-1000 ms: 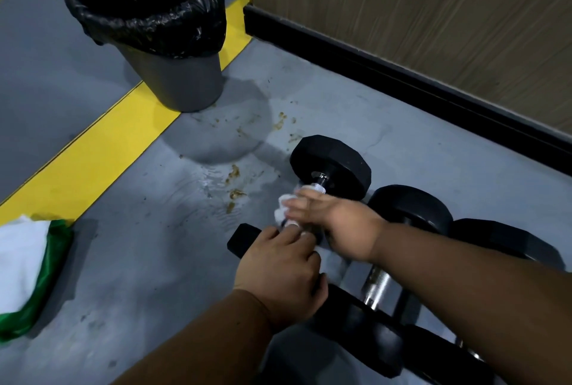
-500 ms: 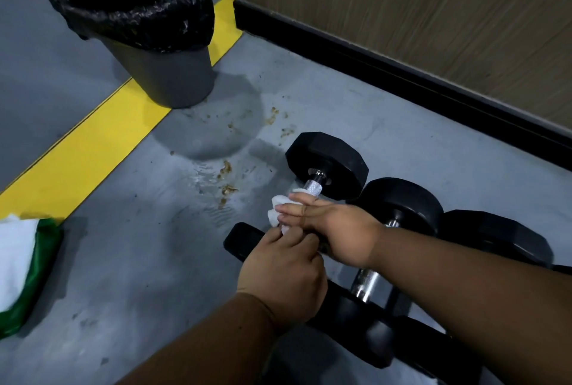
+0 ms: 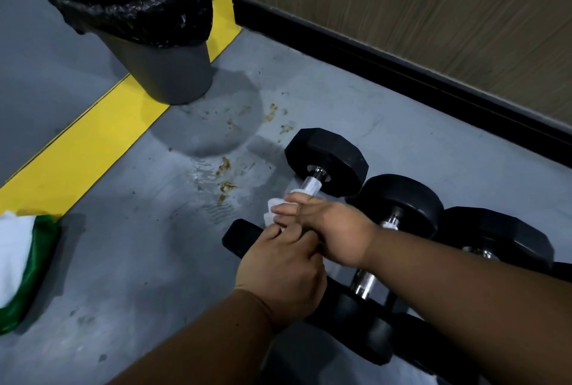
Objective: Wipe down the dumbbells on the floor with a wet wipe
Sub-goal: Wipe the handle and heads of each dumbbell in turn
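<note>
On the floor, the right hand (image 3: 334,230) wraps a white wet wipe (image 3: 275,208) around the first dumbbell's handle (image 3: 312,184) while the left hand (image 3: 281,273) grips its near end; two neighbouring dumbbells (image 3: 402,208) seemingly await wiping.

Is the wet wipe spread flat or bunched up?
Bunched up: the wet wipe is wrapped around the dumbbell handle under the right hand, white folds poking out.

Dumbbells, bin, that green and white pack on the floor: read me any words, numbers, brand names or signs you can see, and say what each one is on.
No readable text anywhere.
Dumbbells: black ends show no numbers or brand.
Green and white pack: cut off at the frame edge, no print legible.
Bin: plain grey with a black liner, no label.
Yellow line on the floor: a painted stripe only, no lettering.
Wet wipe in the right hand: blank.
</note>
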